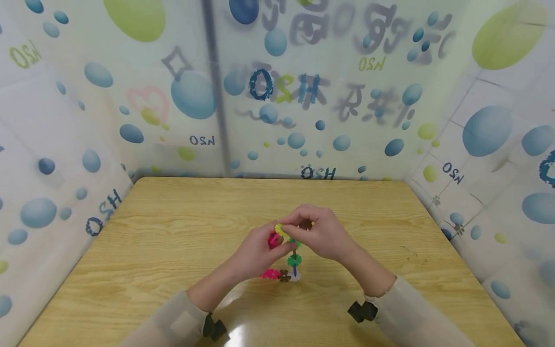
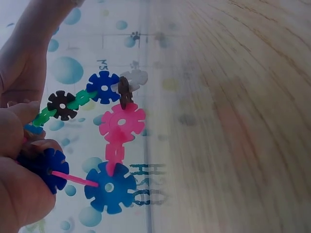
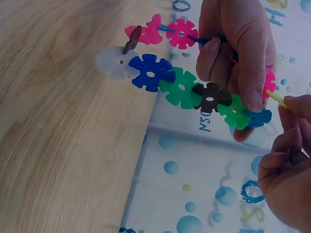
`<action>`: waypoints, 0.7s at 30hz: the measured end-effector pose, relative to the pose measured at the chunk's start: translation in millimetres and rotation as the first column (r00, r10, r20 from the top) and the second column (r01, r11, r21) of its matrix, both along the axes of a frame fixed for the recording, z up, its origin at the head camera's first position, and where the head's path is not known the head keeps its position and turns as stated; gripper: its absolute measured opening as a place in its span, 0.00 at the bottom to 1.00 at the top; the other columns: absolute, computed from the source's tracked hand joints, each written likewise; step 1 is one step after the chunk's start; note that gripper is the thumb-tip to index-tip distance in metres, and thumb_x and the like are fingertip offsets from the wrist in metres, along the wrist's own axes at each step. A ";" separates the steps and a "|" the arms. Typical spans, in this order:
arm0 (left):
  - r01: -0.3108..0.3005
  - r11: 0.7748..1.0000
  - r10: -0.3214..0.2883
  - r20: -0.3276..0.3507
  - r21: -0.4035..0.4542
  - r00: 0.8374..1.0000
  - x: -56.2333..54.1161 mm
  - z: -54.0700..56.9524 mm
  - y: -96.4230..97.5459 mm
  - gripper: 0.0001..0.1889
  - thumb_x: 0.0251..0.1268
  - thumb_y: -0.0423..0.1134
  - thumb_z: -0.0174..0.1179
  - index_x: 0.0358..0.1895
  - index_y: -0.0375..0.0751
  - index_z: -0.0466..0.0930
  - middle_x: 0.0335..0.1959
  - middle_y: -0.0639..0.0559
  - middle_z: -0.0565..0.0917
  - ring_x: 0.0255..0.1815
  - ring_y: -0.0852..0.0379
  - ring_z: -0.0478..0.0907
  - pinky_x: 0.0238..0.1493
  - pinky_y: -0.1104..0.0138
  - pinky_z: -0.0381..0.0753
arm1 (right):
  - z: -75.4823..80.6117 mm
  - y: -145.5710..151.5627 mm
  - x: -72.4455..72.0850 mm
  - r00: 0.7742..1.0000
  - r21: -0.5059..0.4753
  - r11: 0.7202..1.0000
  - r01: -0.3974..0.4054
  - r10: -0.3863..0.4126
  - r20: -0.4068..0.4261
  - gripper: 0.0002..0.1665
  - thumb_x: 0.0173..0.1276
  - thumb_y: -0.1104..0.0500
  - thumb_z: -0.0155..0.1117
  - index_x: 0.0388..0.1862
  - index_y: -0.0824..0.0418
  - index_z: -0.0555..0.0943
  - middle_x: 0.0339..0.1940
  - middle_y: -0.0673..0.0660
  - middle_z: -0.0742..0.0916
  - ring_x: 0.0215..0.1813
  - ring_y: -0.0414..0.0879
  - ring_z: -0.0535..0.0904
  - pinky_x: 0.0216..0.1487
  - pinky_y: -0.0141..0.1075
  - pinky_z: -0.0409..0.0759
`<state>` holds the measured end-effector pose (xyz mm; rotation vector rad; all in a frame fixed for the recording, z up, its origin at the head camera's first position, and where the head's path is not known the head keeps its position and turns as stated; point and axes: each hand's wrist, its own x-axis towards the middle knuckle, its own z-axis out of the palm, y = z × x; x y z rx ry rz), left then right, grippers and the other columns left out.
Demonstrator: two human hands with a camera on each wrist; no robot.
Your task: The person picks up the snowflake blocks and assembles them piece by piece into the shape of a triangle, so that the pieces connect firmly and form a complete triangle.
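A chain of notched plastic snowflake discs (image 3: 181, 88), in pink, blue, green, brown and white, hangs in a loop above the table. My left hand (image 1: 260, 250) grips its upper end, the thumb against a light blue disc (image 3: 260, 118) in the right wrist view. Thumb and forefinger of my right hand (image 1: 323, 233) pinch a yellow disc (image 1: 279, 230), seen edge-on and touching a pink disc (image 3: 268, 82) in the left hand. Lower down dangle the white disc (image 3: 115, 63) and, in the left wrist view, another pink disc (image 2: 121, 122). The fingers hide part of the chain.
The wooden table (image 1: 195, 207) spreads under both hands. Printed curtains (image 1: 173, 149) with blue and green bubbles enclose it at the back and both sides. Dark clips (image 1: 363, 311) sit at both sleeve cuffs.
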<state>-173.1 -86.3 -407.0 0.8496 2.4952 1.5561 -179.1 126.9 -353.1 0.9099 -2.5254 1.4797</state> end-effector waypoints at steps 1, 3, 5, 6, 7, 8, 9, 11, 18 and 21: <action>-0.001 1.000 0.001 -0.004 0.004 1.000 -0.3 -0.6 0.5 0.25 0.80 0.45 0.69 0.75 0.51 0.79 0.20 0.58 0.66 0.19 0.66 0.59 0.21 0.72 0.61 | 0.8 0.0 -0.3 1.000 0.000 1.000 0.004 -0.004 0.013 0.04 0.76 0.60 0.76 0.45 0.54 0.94 0.36 0.48 0.91 0.34 0.43 0.77 0.37 0.33 0.78; -0.004 1.000 0.004 -0.011 0.014 1.000 -0.5 -1.0 1.8 0.25 0.80 0.45 0.69 0.76 0.52 0.78 0.20 0.59 0.65 0.20 0.66 0.59 0.21 0.72 0.61 | 2.0 0.1 -1.2 0.999 0.001 1.000 0.008 -0.008 0.041 0.03 0.76 0.60 0.75 0.45 0.54 0.94 0.36 0.49 0.91 0.33 0.43 0.78 0.36 0.32 0.79; -0.007 1.000 0.008 -0.017 0.021 1.000 -1.0 -2.2 3.0 0.26 0.80 0.45 0.69 0.76 0.53 0.78 0.20 0.59 0.66 0.20 0.66 0.59 0.21 0.72 0.61 | 3.3 0.0 -2.1 0.997 0.000 1.000 0.007 -0.007 0.072 0.04 0.76 0.60 0.75 0.45 0.55 0.94 0.36 0.50 0.92 0.32 0.43 0.79 0.35 0.33 0.80; -0.010 1.000 0.010 -0.021 0.024 1.000 -1.5 -3.0 3.5 0.26 0.80 0.45 0.69 0.76 0.53 0.78 0.20 0.59 0.66 0.20 0.66 0.60 0.21 0.72 0.61 | 3.6 0.0 -2.6 0.996 -0.003 1.000 0.005 -0.004 0.087 0.04 0.77 0.60 0.75 0.46 0.56 0.94 0.36 0.51 0.92 0.32 0.43 0.80 0.35 0.33 0.81; -0.012 1.000 0.012 -0.023 0.025 1.000 -1.8 -3.7 4.0 0.26 0.80 0.45 0.69 0.76 0.53 0.78 0.20 0.59 0.67 0.20 0.66 0.60 0.21 0.72 0.61 | 3.9 0.1 -3.0 0.995 -0.005 1.000 0.002 -0.002 0.100 0.04 0.77 0.60 0.74 0.46 0.57 0.93 0.36 0.52 0.92 0.31 0.43 0.81 0.35 0.33 0.82; -0.015 1.000 0.016 -0.024 0.024 1.000 -1.7 -3.7 4.3 0.26 0.80 0.46 0.69 0.76 0.54 0.78 0.21 0.59 0.67 0.21 0.66 0.61 0.21 0.72 0.62 | 3.5 0.3 -3.9 0.994 -0.010 1.000 -0.002 0.003 0.109 0.04 0.77 0.60 0.74 0.46 0.57 0.93 0.36 0.53 0.92 0.31 0.43 0.81 0.35 0.33 0.82; -0.018 1.000 0.018 -0.024 0.024 1.000 -1.9 -4.2 4.4 0.26 0.80 0.46 0.69 0.76 0.54 0.78 0.21 0.59 0.67 0.21 0.66 0.61 0.22 0.72 0.62 | 3.2 0.5 -4.4 0.993 -0.012 1.000 -0.006 0.007 0.117 0.04 0.77 0.60 0.74 0.46 0.58 0.93 0.37 0.55 0.92 0.31 0.43 0.81 0.35 0.33 0.83; -0.022 1.000 0.023 -0.022 0.022 1.000 -2.1 -4.5 4.7 0.26 0.80 0.46 0.69 0.76 0.55 0.78 0.21 0.58 0.68 0.21 0.66 0.62 0.22 0.72 0.63 | 3.2 0.5 -5.0 0.992 -0.018 1.000 -0.012 0.014 0.126 0.05 0.78 0.60 0.73 0.46 0.59 0.93 0.38 0.57 0.93 0.31 0.43 0.82 0.35 0.33 0.84; -0.032 0.999 0.032 -0.023 0.014 0.999 -2.6 -3.8 6.0 0.25 0.80 0.47 0.69 0.75 0.55 0.79 0.21 0.59 0.68 0.22 0.65 0.62 0.23 0.72 0.64 | 3.4 -2.9 -5.0 0.992 -0.017 1.000 -0.005 0.007 0.127 0.04 0.77 0.61 0.74 0.45 0.58 0.93 0.36 0.56 0.92 0.30 0.43 0.81 0.34 0.33 0.82; -0.037 0.999 0.038 -0.015 0.012 0.999 -2.6 -3.6 5.9 0.23 0.80 0.47 0.69 0.73 0.55 0.79 0.20 0.59 0.67 0.21 0.65 0.62 0.23 0.72 0.64 | 3.1 -4.9 -4.9 0.993 -0.007 1.000 -0.001 0.002 0.120 0.03 0.77 0.61 0.74 0.44 0.58 0.93 0.35 0.53 0.91 0.29 0.43 0.79 0.32 0.33 0.80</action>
